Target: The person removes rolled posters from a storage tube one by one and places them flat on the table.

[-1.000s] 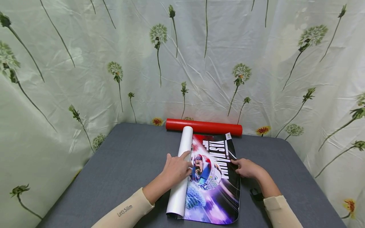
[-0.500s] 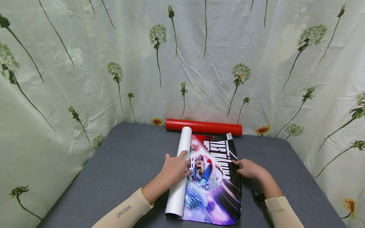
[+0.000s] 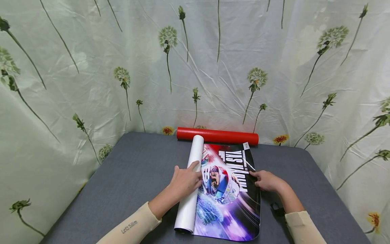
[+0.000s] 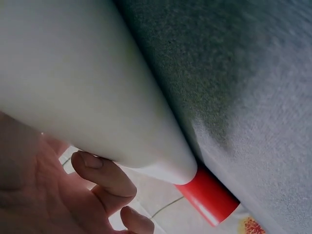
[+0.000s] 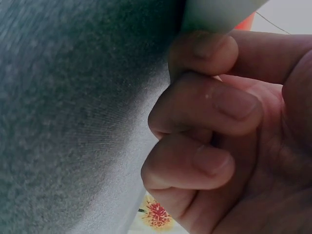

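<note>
A glossy poster (image 3: 226, 217) lies partly unrolled, showing a helmeted figure, large white letters and purple streaks. Its left part is still a white roll (image 3: 186, 210), white side out. My left hand (image 3: 184, 181) rests on that roll with loosely extended fingers; in the left wrist view its fingertips (image 4: 92, 161) touch the roll's side. At the poster's right edge, my right hand (image 3: 268, 180) pinches the sheet between thumb and finger. The right wrist view shows the other fingers (image 5: 204, 107) curled under, and the thumb is mostly hidden there.
Behind the poster, a red tube (image 3: 217, 135) lies across the back of the grey table (image 3: 137, 162). A small black strap (image 3: 277, 209) is beside the right wrist. A flower-printed curtain (image 3: 195, 67) hangs around the table's back and sides.
The white roll has shifted slightly left along with my left hand, and more of the printed side shows. My right hand, pinching the edge, has drifted slightly right.
</note>
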Available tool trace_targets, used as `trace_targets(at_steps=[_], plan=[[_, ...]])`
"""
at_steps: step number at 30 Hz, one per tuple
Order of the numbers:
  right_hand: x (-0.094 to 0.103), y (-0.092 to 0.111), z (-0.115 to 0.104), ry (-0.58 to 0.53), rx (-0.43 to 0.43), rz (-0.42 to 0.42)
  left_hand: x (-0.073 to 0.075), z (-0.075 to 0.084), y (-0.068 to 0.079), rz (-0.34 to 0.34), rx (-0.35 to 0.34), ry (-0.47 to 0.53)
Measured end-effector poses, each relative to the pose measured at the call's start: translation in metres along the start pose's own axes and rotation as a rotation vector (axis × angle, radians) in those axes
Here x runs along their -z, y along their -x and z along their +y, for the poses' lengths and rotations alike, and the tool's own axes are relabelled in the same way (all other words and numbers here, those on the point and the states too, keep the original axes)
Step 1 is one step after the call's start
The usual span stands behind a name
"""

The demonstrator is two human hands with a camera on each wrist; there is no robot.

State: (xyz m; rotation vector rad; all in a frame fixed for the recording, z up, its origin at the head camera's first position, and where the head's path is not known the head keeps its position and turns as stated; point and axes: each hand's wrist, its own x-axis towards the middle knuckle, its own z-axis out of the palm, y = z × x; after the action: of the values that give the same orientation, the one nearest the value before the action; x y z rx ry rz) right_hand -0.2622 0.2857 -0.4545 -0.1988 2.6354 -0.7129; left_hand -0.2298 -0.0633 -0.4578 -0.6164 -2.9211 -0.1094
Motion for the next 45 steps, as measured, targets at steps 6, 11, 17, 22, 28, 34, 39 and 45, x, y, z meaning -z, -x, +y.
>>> trace_targets(at_steps=[6,11,17,22,28,34,39,45], plan=[[0.000,0.002,0.001,0.003,-0.013,-0.001,0.001,0.000,0.001,-0.033,0.053,0.001],[0.000,0.003,0.001,0.006,-0.014,0.000,0.000,-0.003,0.001,-0.024,0.059,0.001],[0.001,0.004,0.004,-0.007,-0.011,0.009,-0.003,-0.011,0.004,0.008,0.036,0.018],[0.000,0.006,0.006,-0.020,-0.001,0.005,-0.004,-0.016,0.007,0.037,0.036,0.062],[0.002,0.008,0.005,-0.020,0.001,0.006,-0.003,-0.019,0.007,0.028,0.066,0.071],[0.004,0.009,0.007,-0.016,0.012,-0.001,-0.002,-0.022,0.009,0.033,0.067,0.042],[0.006,0.010,0.007,-0.020,0.025,-0.002,-0.002,-0.024,0.010,0.040,0.045,0.039],[0.007,0.008,0.012,-0.009,0.013,0.001,0.000,-0.026,0.009,0.009,0.069,0.079]])
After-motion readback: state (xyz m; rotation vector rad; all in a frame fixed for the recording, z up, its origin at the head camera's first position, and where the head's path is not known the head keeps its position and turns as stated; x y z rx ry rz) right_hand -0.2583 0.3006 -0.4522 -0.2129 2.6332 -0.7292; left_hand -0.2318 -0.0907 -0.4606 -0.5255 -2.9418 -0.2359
